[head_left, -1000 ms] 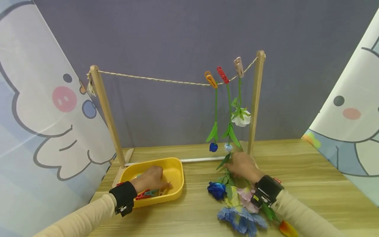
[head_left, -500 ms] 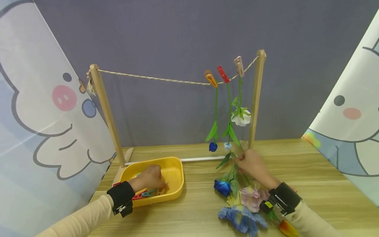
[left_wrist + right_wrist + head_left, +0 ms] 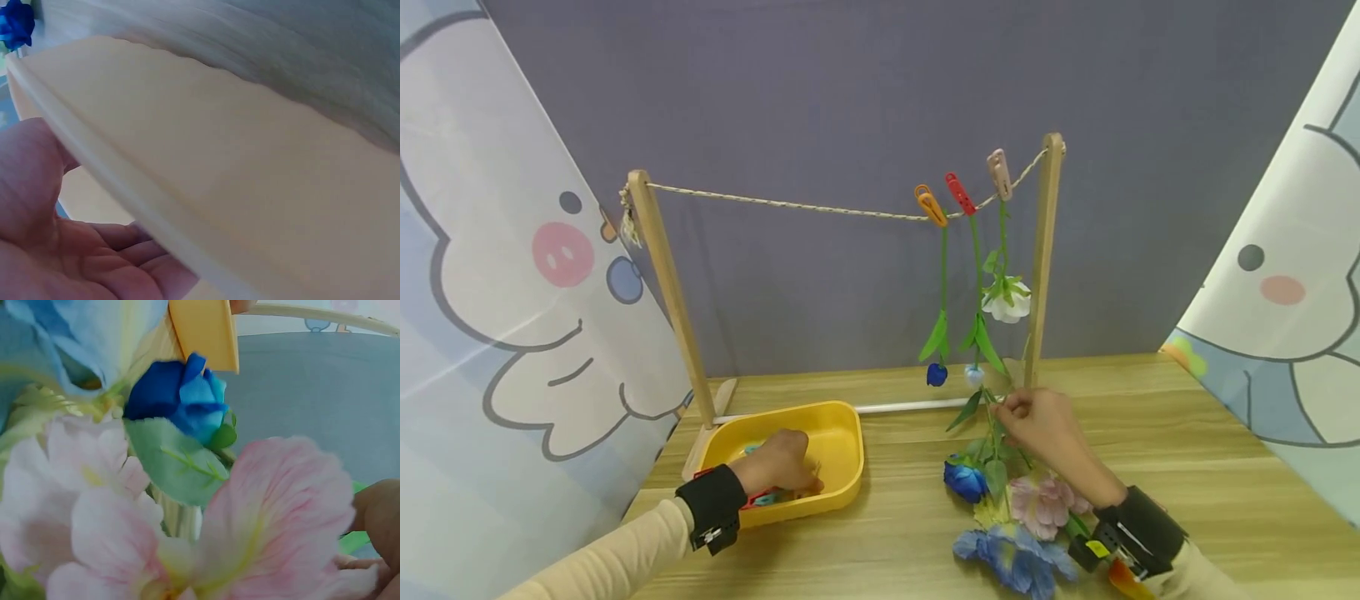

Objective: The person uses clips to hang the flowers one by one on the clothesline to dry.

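In the head view my left hand (image 3: 778, 462) reaches down into a yellow basin (image 3: 838, 417) among clothespins (image 3: 765, 498). Its fingertips are hidden; the left wrist view shows only the palm (image 3: 81, 262) behind the basin's wall. My right hand (image 3: 1041, 425) pinches a thin green stem between thumb and forefinger, at the upper end of the blue rose (image 3: 966, 479). Around that rose lie a pink flower (image 3: 1041, 504), a yellowish flower (image 3: 992, 510) and a large light-blue flower (image 3: 1015, 558). The right wrist view shows the rose (image 3: 178, 400) close behind pink petals (image 3: 275, 512).
A rope (image 3: 775, 202) spans two wooden posts (image 3: 1045, 258). Orange (image 3: 931, 206), red (image 3: 960, 195) and pale pink (image 3: 999, 174) clothespins hold three hanging flowers there, one a white flower (image 3: 1006, 302). A white bar (image 3: 917, 407) runs low between the posts. An orange-yellow flower (image 3: 1126, 577) lies near my right wrist.
My right hand has shifted right and drawn back slightly, and the blue rose has moved right with its stem. My left hand stays in the basin with only slight movement.
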Available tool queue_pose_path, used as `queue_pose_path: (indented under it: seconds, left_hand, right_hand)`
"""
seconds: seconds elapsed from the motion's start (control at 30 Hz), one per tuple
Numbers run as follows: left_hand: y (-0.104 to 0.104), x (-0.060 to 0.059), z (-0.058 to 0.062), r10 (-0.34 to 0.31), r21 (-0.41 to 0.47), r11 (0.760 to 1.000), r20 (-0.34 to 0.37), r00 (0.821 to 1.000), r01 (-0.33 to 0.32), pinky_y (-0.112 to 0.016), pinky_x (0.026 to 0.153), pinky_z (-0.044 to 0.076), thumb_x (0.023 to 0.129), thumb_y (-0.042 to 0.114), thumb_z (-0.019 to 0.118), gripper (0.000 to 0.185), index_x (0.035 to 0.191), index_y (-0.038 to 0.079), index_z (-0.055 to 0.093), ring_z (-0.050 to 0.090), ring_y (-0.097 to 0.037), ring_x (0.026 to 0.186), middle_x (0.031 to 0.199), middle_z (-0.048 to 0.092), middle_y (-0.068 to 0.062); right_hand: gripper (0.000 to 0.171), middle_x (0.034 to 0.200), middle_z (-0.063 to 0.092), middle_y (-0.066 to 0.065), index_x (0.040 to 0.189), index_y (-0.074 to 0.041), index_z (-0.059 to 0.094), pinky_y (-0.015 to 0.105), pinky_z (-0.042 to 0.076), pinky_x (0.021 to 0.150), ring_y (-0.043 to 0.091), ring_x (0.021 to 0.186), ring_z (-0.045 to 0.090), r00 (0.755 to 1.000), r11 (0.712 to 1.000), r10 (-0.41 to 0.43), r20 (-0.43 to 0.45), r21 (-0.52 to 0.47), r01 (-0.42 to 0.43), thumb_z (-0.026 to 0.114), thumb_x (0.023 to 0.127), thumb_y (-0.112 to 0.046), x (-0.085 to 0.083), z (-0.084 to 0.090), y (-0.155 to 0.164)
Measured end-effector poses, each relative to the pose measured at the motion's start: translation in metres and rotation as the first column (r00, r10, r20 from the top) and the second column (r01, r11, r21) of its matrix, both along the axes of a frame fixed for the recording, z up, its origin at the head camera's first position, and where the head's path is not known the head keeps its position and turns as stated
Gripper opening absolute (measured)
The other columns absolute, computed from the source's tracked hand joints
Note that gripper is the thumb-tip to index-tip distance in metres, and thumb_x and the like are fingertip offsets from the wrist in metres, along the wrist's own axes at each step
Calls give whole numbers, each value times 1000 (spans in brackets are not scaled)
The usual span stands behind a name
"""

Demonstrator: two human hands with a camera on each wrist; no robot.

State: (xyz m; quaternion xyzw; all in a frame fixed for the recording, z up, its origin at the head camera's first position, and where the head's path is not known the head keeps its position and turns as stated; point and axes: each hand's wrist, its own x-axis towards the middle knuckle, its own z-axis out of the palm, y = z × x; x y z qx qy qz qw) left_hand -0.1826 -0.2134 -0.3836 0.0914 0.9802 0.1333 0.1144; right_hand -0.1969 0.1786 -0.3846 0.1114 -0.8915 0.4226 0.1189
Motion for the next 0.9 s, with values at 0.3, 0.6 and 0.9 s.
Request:
queue_pose_path:
  seconds: [0.3,0.6,0.9]
  left_hand:
    - [-9,-9,7,-184,271,946,1,983,177,-19,44,32,80,6,84,41,49,10,57,40,-6,39,43,43,10]
    - [-3,-17,37,-88,336,933,-132,987,128,-30,67,55,78,19,92,27,91,3,74,62,-11,71,80,68,1]
    - [8,-24,67,-101,412,883,-303,948,226,-30,68,59,82,15,89,24,96,2,75,70,-14,74,83,73,-2]
  right_hand:
    - [4,81,75,-1,94,-10,75,23,58,65,13,70,71,975,1000,-23,-223,-16,20,78,91,-12,9,11,-3]
    - [9,91,77,-2,102,-10,79,25,60,69,13,77,73,957,997,52,-286,-37,-65,78,93,-13,14,25,-21]
    - [9,95,77,-4,104,-11,77,26,60,71,11,81,73,932,985,143,-333,-44,-167,75,96,-16,11,41,-45]
